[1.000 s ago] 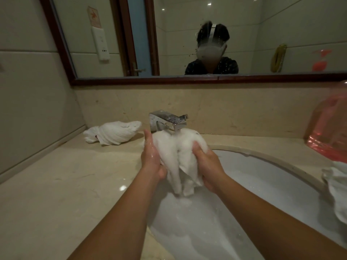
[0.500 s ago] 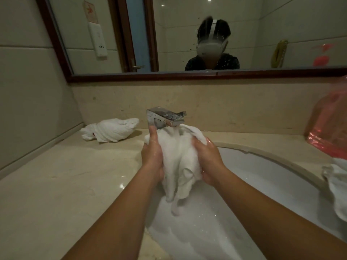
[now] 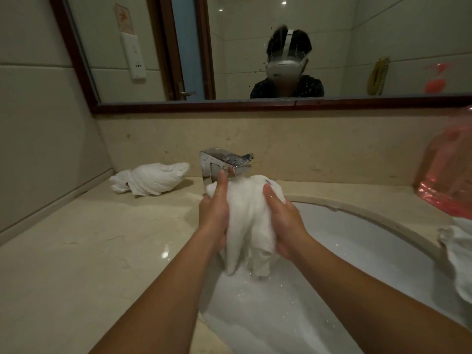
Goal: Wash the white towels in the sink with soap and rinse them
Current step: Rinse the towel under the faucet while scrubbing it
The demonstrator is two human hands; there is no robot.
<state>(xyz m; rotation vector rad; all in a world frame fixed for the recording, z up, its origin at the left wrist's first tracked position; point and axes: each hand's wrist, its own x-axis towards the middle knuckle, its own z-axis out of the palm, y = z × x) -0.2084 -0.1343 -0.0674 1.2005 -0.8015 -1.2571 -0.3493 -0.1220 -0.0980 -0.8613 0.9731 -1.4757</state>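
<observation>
Bare forearms, no sleeves; mirror shows dark speckled top, white headset.

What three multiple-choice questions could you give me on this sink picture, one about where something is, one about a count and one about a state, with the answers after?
1. Where does the twisted towel lie?
A. on the counter left of the tap
B. in the basin
C. on the mirror frame

2. How many white towels show in all?
A. one
B. two
C. three

3. How is the towel under the tap held?
A. draped over one open palm
B. gripped between both hands
C. left loose in the sink

Answers:
1. A, it rests on the counter left of the tap.
2. C, one is on the counter, one in the hands, one at the right edge.
3. B, the left hand and the right hand clasp it from either side above the foamy sink.
</observation>
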